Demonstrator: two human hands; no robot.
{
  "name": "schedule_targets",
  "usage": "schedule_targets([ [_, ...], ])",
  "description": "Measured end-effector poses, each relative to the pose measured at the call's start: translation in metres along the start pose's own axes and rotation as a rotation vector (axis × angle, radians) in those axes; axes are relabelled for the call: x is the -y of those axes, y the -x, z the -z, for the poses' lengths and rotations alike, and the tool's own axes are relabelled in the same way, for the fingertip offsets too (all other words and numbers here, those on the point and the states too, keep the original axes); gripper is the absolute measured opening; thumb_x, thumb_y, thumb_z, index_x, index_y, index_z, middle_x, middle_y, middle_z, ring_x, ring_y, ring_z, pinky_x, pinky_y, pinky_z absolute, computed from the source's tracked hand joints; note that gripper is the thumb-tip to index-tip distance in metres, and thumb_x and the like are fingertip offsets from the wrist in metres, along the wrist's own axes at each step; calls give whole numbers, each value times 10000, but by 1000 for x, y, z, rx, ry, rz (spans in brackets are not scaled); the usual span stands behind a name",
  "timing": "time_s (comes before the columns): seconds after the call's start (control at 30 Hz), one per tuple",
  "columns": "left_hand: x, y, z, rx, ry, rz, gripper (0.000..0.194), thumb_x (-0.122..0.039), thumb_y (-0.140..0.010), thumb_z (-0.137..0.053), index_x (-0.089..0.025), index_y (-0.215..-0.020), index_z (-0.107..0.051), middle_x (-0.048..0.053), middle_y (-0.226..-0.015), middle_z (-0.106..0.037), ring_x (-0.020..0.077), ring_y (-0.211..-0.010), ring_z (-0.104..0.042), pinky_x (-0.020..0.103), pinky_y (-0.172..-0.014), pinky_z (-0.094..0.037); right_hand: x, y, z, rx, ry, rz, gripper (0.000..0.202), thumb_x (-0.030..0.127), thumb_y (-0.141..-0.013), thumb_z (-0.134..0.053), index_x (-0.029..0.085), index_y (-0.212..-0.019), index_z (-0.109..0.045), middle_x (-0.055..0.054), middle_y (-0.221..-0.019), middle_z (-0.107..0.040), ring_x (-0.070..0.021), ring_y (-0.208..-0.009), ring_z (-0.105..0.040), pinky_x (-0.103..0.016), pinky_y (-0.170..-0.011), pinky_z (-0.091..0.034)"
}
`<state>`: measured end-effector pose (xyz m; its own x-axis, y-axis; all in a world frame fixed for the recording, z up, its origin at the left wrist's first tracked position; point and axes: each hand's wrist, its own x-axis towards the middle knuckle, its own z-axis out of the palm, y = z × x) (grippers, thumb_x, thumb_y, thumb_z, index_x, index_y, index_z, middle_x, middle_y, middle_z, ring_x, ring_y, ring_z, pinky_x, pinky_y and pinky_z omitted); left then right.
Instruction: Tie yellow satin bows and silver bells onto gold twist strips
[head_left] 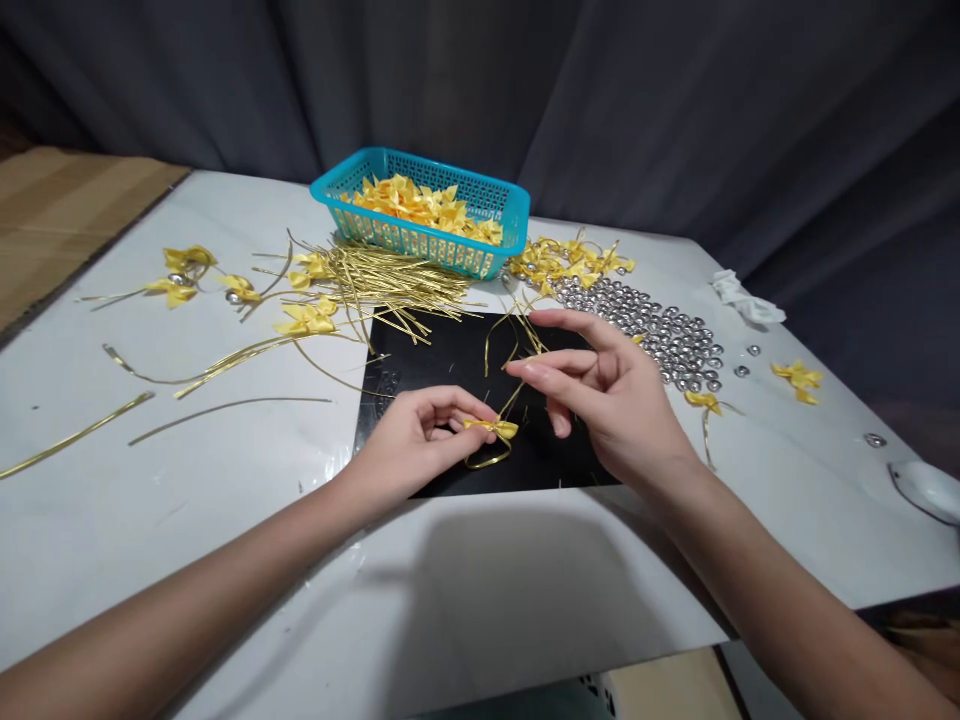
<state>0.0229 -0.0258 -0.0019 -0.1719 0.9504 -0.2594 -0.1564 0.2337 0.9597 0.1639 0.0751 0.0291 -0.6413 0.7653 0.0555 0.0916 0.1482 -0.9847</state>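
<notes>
My left hand (431, 430) pinches a small yellow ribbon bow (504, 429) between thumb and fingertips, low over a black mat (450, 485). A thin gold wire (489, 463) loops below the bow, and a length of it rises from the bow toward my right hand (611, 390). There the thumb and a finger close together at the wire, while the index finger stretches out above them. The exact grip on the wire is partly hidden by the fingers.
Behind the mat stands a blue basket (517, 215) of yellow ribbon pieces (420, 203), with a pile of gold wires (397, 285) before it. Silver beads (660, 330) lie to the right, near finished-looking yellow flowers (574, 262). A white crumpled cloth (746, 298) lies farther right.
</notes>
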Motion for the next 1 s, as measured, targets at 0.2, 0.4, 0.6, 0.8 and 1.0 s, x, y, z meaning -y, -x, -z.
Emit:
schedule_targets([
  [0.2,1,0,1,-65,-27,-36,112,-202,-685,-671,-134,-773,-662,27,-718,-677,121,-664,-590,221,-623,-439,7,-7,18,79,93,-11,237,292,-725,-720,160,-901,-632,-27,-781,-677,-54,-486,-521,-182,-425,-447],
  [0.4,2,0,1,-36,-10,-50,115,-205,-715,-648,-144,-812,-657,17,-723,-670,110,-654,-570,215,-625,-435,6,-9,27,180,79,-82,186,264,-775,-671,150,-919,-645,-25,-779,-654,-39,-463,-490,-183,-430,-409],
  [0.6,0,1,1,-51,4,-34,126,-214,-715,-658,-137,-814,-653,23,-736,-678,103,-672,-579,199,-631,-439,6,-10,29,223,-50,-279,181,250,-770,-661,149,-918,-641,-7,-733,-621,-39,-456,-450,-192,-441,-421],
  [0.8,-1,1,0,-121,19,-44,107,-195,-711,-639,-137,-799,-651,18,-721,-678,114,-651,-587,217,-624,-455,11,-12,35,248,-69,-259,153,257,-768,-657,168,-891,-633,8,-695,-582,-44,-461,-427,-192,-434,-417],
  [1.0,-1,0,0,-102,4,-49,108,-192,-709,-642,-136,-802,-649,2,-701,-662,103,-645,-574,203,-609,-434,6,-7,21,283,384,-14,245,329,-764,-670,145,-921,-634,40,-593,-470,-74,-513,-458,-198,-470,-374],
])
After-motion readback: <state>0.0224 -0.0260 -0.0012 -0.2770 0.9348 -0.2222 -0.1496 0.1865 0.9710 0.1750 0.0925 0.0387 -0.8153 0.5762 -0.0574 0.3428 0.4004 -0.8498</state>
